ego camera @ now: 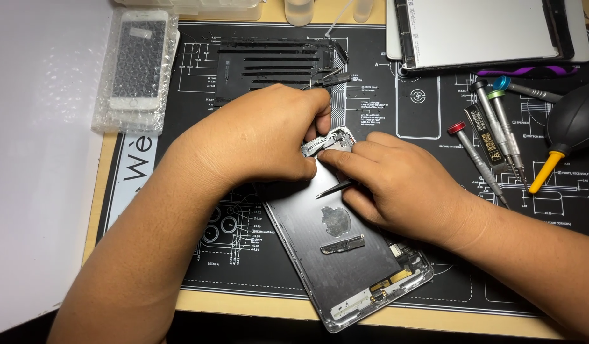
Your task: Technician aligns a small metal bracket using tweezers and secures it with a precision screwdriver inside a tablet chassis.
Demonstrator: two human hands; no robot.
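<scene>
A grey metal tablet back shell [336, 251] lies open, inside up, tilted on a black repair mat [428, 255]. My left hand [256, 137] presses on the shell's upper corner, where its thumb and fingers pinch a small metal part [326, 141]. My right hand [396, 185] rests on the shell beside it, fingertips touching the same corner, with thin black tweezers [336, 188] held under the fingers. A small bracket [342, 244] lies loose on the shell.
Several screwdrivers [492, 137] and a black air blower with a yellow nozzle [571, 127] lie at right. A tablet screen [485, 28] sits at the top right. A phone screen in bubble wrap [136, 67] lies top left, a black adhesive panel [269, 60] at top.
</scene>
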